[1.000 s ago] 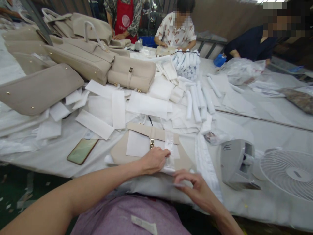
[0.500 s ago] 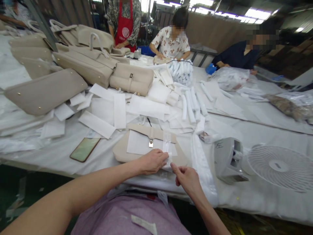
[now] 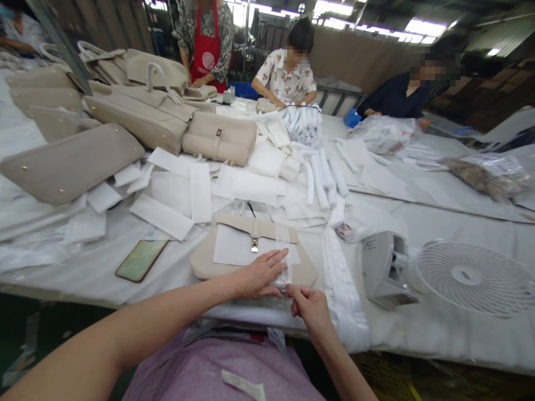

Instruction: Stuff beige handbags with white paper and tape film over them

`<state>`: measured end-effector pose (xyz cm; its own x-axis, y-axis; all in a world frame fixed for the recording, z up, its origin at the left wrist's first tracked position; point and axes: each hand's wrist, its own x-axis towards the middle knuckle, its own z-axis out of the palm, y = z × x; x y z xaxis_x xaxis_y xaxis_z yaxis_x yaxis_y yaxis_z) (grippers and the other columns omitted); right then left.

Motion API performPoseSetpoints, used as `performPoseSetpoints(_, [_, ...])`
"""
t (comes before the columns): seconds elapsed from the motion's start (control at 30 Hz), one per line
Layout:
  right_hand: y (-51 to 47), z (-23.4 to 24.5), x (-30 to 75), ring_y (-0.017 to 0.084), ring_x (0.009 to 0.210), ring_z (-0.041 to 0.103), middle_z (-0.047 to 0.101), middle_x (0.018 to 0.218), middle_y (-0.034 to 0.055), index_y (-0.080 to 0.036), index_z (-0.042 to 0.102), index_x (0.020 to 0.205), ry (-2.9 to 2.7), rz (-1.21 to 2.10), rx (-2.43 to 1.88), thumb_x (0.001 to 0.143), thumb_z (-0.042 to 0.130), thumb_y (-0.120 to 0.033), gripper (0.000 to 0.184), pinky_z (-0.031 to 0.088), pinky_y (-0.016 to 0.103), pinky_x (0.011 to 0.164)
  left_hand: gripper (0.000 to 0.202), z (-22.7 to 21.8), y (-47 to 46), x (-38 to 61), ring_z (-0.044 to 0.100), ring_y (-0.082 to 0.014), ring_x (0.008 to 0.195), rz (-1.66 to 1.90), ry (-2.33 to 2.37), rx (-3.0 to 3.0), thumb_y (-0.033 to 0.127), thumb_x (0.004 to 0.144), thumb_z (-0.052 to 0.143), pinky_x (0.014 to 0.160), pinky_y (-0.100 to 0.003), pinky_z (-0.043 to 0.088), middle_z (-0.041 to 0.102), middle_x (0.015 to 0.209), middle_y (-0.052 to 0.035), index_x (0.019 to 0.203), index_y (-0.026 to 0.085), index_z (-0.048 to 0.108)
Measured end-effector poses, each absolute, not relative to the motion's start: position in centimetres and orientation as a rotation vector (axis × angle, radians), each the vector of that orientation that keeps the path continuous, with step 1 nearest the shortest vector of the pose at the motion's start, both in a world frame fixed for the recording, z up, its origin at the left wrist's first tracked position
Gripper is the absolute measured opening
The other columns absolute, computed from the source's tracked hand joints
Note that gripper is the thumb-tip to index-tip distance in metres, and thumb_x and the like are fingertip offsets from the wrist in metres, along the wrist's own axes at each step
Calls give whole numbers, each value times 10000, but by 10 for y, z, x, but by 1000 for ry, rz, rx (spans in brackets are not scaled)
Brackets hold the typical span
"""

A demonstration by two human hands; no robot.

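A beige handbag (image 3: 303, 268) lies flat in front of me, with a white sheet (image 3: 228, 245) under its flap and a small metal clasp (image 3: 254, 244) at the middle. A translucent plastic strip (image 3: 282, 233) runs down over the flap and sheet on the bag's right side. My left hand (image 3: 263, 274) lies on the bag and strip with its fingers stretched out and the thumb apart. At the bag's near edge my right hand (image 3: 310, 307) has thumb and forefinger pinched together at the lower end of the strip; the fingertips partly hide it.
A phone (image 3: 141, 260) lies left of the bag, a white fan (image 3: 466, 275) to the right. Beyond are loose white sheets (image 3: 163, 217), white foam tubes (image 3: 320, 184) and piled beige bags (image 3: 75, 161). Several people work across the table, one in a red apron (image 3: 208, 47).
My left fingers have spread and flattened over the strip, with the thumb moving out toward me. My right hand has shifted slightly down and left, still pinching. The view has turned slightly.
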<state>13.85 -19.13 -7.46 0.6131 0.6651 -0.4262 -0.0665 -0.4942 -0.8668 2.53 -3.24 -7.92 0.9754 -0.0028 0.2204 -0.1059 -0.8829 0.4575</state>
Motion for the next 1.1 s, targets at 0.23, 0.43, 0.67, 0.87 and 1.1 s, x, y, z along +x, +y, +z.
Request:
performPoseSetpoints(0.23, [-198, -77, 137, 89, 340, 379, 495, 350, -7, -155, 600, 521, -526, 965, -1867, 688, 617, -473, 360, 270, 219, 403, 1007, -85, -30, 29, 17, -357, 1395, 175, -26, 2637, 495, 732, 678, 1088, -511, 229, 29, 1505, -254, 1444, 86, 94])
performPoseSetpoints(0.43, [-206, -79, 132, 118, 375, 450, 516, 388, -3, -167, 590, 547, -615, 936, -1916, 765, 564, -501, 399, 356, 232, 442, 741, -87, -34, 29, 126, -293, 1398, 4, -113, 2753, 328, 841, 558, 1066, -542, 241, 180, 1507, -179, 1438, 124, 170])
performPoseSetpoints(0.67, [-248, -85, 125, 210, 840, 608, 636, 989, 101, -212, 633, 1062, -1749, 360, -2013, 862, 520, -269, 236, 494, 309, 725, 606, -82, -36, 30, 182, -270, 1389, -88, -114, 2796, 307, 889, 457, 1060, -547, 234, 236, 1491, -174, 1417, 117, 228])
performPoseSetpoints(0.87, [-250, -102, 123, 196, 819, 562, 611, 1031, 97, -207, 579, 1164, -1975, 43, -2130, 813, 445, -34, 414, 477, 299, 713, 568, -75, -28, 34, 182, -269, 1388, -219, -156, 2730, 321, 918, 385, 1062, -544, 222, 203, 1499, -185, 1418, 108, 220])
performPoseSetpoints(1.1, [-233, -92, 123, 185, 794, 530, 614, 1032, 100, -187, 555, 1219, -1912, -302, -2022, 887, 400, -84, 380, 402, 308, 686, 607, -66, -16, 42, 158, -271, 1393, -389, -221, 2654, 446, 935, 359, 1073, -506, 205, 195, 1500, -190, 1429, 132, 199])
